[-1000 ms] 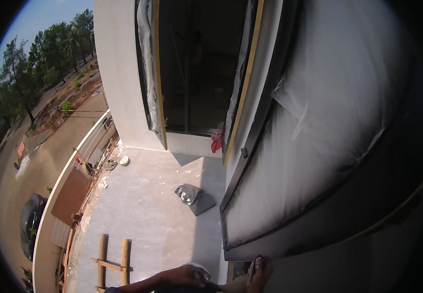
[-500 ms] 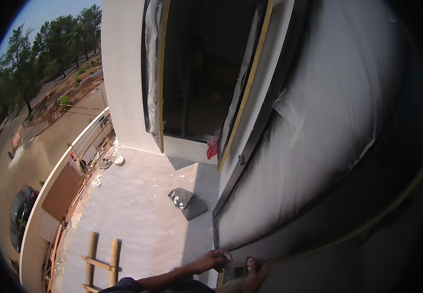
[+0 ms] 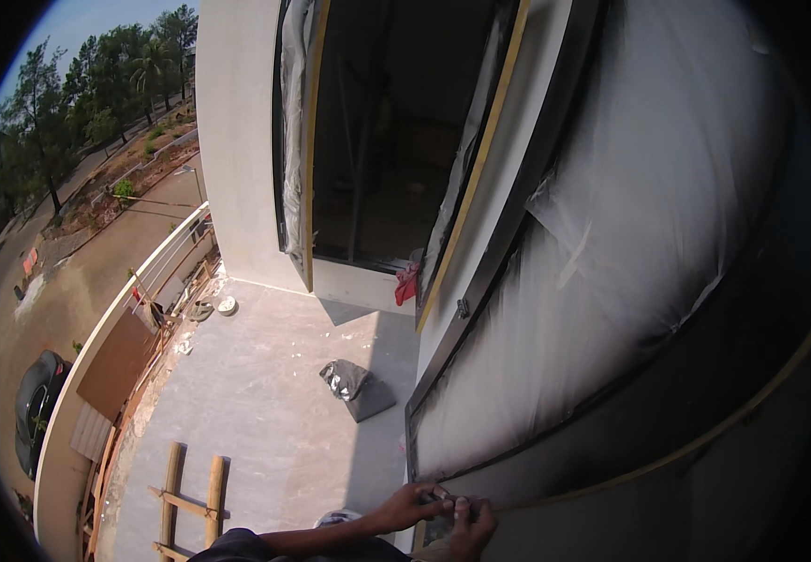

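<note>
Low in the view, my left hand (image 3: 413,506) and my right hand (image 3: 469,529) meet fingertip to fingertip, both closed in a pinch. What they pinch is too small and dim to make out. Just beyond them is the lower corner of a dark window frame (image 3: 412,426), its pane covered with cloudy plastic sheeting (image 3: 555,356). A yellow strip (image 3: 668,461) runs along the dark lower edge, from near my right hand up toward the right.
A wooden ladder (image 3: 213,501) stands at the lower left. On the pale floor (image 3: 265,375) lies a dark bag (image 3: 345,377). A red cloth (image 3: 407,284) hangs by the dark opening (image 3: 396,140). A low wall (image 3: 110,351) borders the left, with a car below.
My hands have come together; the right one moved left and slightly up to meet the left one. A pale rounded thing now shows beside my left forearm.
</note>
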`<act>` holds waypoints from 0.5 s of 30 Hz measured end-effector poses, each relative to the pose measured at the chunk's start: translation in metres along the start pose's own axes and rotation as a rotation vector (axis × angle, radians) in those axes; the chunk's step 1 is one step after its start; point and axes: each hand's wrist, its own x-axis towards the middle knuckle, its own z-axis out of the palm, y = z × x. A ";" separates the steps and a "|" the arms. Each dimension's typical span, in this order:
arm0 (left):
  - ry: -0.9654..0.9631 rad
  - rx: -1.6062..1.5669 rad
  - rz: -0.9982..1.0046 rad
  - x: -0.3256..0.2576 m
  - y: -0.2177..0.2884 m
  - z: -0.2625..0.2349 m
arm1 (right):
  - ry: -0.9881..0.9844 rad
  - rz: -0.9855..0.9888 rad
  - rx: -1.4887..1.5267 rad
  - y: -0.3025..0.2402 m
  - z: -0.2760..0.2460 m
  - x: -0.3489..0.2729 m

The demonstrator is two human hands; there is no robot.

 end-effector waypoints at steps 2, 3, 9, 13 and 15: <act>0.055 0.105 -0.021 0.001 -0.004 -0.002 | -0.014 -0.015 -0.030 -0.009 0.001 -0.001; 0.067 0.103 -0.011 0.001 -0.008 -0.002 | 0.002 -0.034 -0.070 -0.008 0.001 -0.001; 0.025 0.129 -0.033 -0.005 0.006 0.004 | 0.210 -0.135 -0.291 0.010 0.006 0.003; 0.058 0.192 0.033 -0.006 -0.011 0.005 | 0.258 -0.121 -0.218 0.005 0.010 0.002; 0.093 0.246 0.049 -0.006 -0.008 0.004 | 0.223 -0.122 -0.153 0.014 0.007 0.005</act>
